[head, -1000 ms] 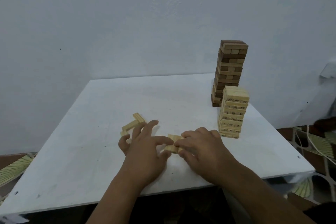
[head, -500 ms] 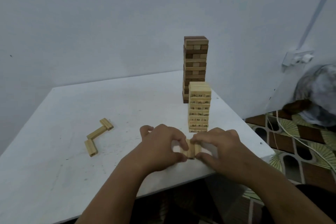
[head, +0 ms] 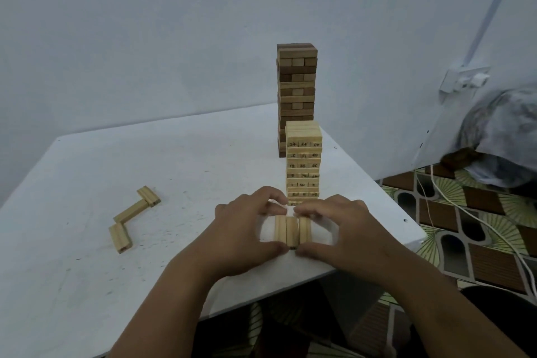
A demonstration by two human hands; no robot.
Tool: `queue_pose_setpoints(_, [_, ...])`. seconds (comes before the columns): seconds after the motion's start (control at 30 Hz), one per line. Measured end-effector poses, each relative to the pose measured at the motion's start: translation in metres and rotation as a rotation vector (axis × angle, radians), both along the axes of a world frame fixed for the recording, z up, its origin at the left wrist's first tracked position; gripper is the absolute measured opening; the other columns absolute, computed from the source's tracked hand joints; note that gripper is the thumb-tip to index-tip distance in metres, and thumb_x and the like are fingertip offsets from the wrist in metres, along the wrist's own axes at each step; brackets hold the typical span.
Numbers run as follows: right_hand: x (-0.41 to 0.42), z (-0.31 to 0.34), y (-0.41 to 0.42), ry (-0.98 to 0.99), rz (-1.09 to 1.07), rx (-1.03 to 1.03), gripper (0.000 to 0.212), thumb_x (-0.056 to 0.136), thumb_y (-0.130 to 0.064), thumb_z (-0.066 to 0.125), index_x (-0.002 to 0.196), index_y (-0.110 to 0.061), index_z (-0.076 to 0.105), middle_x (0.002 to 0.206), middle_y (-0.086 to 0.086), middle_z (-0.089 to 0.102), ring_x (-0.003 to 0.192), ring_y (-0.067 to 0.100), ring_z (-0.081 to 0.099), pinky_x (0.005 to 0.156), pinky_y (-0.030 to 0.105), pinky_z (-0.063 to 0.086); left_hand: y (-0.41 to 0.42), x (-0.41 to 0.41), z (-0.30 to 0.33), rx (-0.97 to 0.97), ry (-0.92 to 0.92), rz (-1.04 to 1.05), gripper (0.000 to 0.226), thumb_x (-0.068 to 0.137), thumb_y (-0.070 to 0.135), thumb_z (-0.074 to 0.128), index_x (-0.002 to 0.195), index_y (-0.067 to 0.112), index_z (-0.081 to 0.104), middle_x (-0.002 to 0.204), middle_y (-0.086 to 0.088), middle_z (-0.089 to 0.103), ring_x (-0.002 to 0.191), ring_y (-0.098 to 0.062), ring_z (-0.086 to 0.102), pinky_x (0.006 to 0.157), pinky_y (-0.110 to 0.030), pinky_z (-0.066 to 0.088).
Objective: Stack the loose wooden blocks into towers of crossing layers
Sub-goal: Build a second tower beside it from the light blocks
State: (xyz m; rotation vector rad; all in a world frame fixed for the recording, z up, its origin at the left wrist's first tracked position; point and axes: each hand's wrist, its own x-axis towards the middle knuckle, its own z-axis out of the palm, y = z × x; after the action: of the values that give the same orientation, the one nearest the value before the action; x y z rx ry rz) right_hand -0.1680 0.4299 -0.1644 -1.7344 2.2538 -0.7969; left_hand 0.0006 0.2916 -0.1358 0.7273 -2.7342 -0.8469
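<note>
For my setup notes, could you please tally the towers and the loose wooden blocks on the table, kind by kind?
Dark brown tower: 1
Pale numbered tower: 1
Loose blocks lying at the left: 3
Blocks held side by side between the left hand and right hand: 3
Total: 2 towers, 6 loose blocks

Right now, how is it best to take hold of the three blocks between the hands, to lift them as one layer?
Probably squeeze the row of three blocks across its outer long faces, left hand and right hand coming from opposite sides. They lie side by side, so inward pressure should keep them together.
</note>
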Motion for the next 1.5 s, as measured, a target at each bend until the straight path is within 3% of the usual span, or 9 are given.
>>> queue_pose_setpoints(0.17, [0.001,-0.004,-0.005,-0.053,0.016,-0.06,0.041,0.066,-0.071,0.063,0.104,-0.067,0.049,0.114,-0.025,0.058,0.11,0.006,0.051,0.092,0.035,0.046,-0.002,-0.002,-0.002,0.055,0.017,-0.01,0.066,0.068,0.041,0.086,0.116,0.051,0.041,0.115,0.029,0.062,0.1,0.016,0.052,0.075,-0.006,0.037])
queue_pose_setpoints(0.33, [0.001,-0.001,-0.007,-0.101,0.029,-0.084,0.045,0.061,-0.068,0.07,0.102,-0.056,0.056,0.108,-0.026,0.059,0.106,0.003,0.052,0.088,0.034,0.047,0.0,-0.002,-0.003,0.075,0.065,-0.003,0.062,0.068,0.034,0.088,0.11,0.047,0.045,0.106,0.026,0.064,0.094,0.015,0.052,0.068,-0.012,0.044])
queue_pose_setpoints(0.47, [0.004,0.011,-0.002,-0.118,0.06,-0.166,0.043,0.063,-0.047,0.085,0.1,-0.037,0.065,0.096,-0.021,0.062,0.095,0.005,0.057,0.079,0.03,0.05,0.003,0.001,0.001,0.064,0.111,-0.01,0.059,0.067,0.034,0.088,0.107,0.043,0.046,0.103,0.022,0.064,0.098,0.006,0.055,0.072,-0.019,0.051])
queue_pose_setpoints(0.67, [0.001,0.055,0.006,-0.051,0.018,-0.235,0.047,0.061,-0.046,0.088,0.1,-0.039,0.064,0.101,-0.022,0.062,0.101,0.002,0.054,0.074,0.005,0.04,0.005,0.005,0.033,0.018,0.251,-0.023,0.057,0.07,0.036,0.085,0.107,0.045,0.043,0.111,0.032,0.06,0.108,0.01,0.049,0.075,-0.013,0.041])
queue_pose_setpoints(0.83, [-0.007,0.098,-0.002,-0.016,-0.027,-0.257,0.05,0.061,-0.05,0.087,0.101,-0.045,0.058,0.103,-0.029,0.059,0.1,-0.002,0.053,0.078,0.017,0.045,0.001,-0.006,0.07,-0.049,0.33,-0.073,0.057,0.076,0.034,0.08,0.109,0.05,0.036,0.119,0.028,0.058,0.114,0.007,0.048,0.08,-0.013,0.041])
queue_pose_setpoints(1.03, [-0.031,0.139,-0.028,-0.076,-0.019,-0.304,0.057,0.059,-0.05,0.088,0.106,-0.04,0.056,0.102,-0.025,0.067,0.101,0.0,0.059,0.08,0.025,0.049,-0.021,-0.035,0.097,-0.105,0.363,-0.079,0.073,0.088,0.031,0.072,0.136,0.057,0.022,0.131,0.025,0.054,0.121,0.007,0.042,0.093,-0.02,0.038])
queue_pose_setpoints(1.17, [-0.051,0.147,-0.049,-0.125,-0.022,-0.25,0.058,0.06,-0.046,0.088,0.107,-0.041,0.055,0.097,-0.023,0.07,0.101,0.006,0.059,0.078,0.035,0.052,-0.039,-0.055,0.103,-0.095,0.314,-0.039,0.082,0.089,0.032,0.071,0.14,0.06,0.013,0.131,0.022,0.054,0.127,-0.009,0.043,0.106,-0.046,0.039])
queue_pose_setpoints(1.3, [-0.065,0.149,-0.059,-0.129,-0.026,-0.161,0.06,0.065,-0.037,0.089,0.111,-0.043,0.052,0.095,-0.024,0.071,0.1,0.008,0.059,0.078,0.048,0.058,-0.048,-0.07,0.106,-0.074,0.248,-0.038,0.085,0.086,0.032,0.073,0.143,0.053,0.014,0.129,0.02,0.059,0.128,-0.012,0.045,0.109,-0.057,0.034])
queue_pose_setpoints(1.5, [-0.073,0.137,-0.065,-0.141,-0.038,-0.124,0.064,0.064,-0.037,0.09,0.114,-0.044,0.051,0.096,-0.02,0.071,0.1,0.006,0.059,0.081,0.041,0.056,-0.053,-0.077,0.1,-0.032,0.213,-0.033,0.085,0.084,0.031,0.075,0.143,0.051,0.017,0.13,0.016,0.061,0.127,-0.014,0.047,0.109,-0.059,0.033])
